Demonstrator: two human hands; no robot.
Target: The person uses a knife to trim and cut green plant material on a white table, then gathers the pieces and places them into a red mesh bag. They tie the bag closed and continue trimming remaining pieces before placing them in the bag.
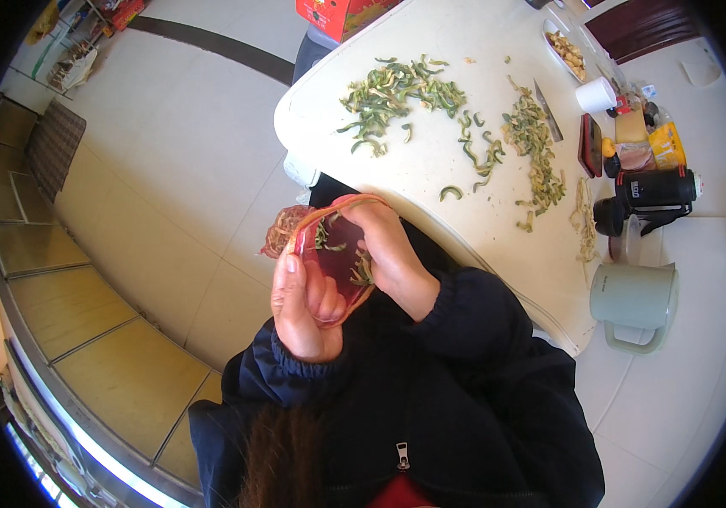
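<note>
A red mesh bag (342, 257) hangs over my lap with its orange-edged mouth spread wide. My left hand (304, 301) grips its left rim, the thumb outside and fingers showing through the mesh. At the opposite side my right hand (395, 251) reaches into the mouth, with green curled dried vegetable pieces (362, 268) beside its fingers; whether it grasps them is hidden. More pieces lie inside. A filled bulge of the bag (287, 230), holding brownish pieces, sticks out to the left. Loose green pieces (395, 95) are spread on the white table (496, 38).
A knife (547, 111) lies beside a second pile of dried pieces (534, 152). Paler strips (585, 222) lie nearer the table's right side. Farther right are a phone (590, 145), a black thermos (652, 190) and a pale green electric kettle (633, 298). A red box (350, 16) stands beyond the table's edge.
</note>
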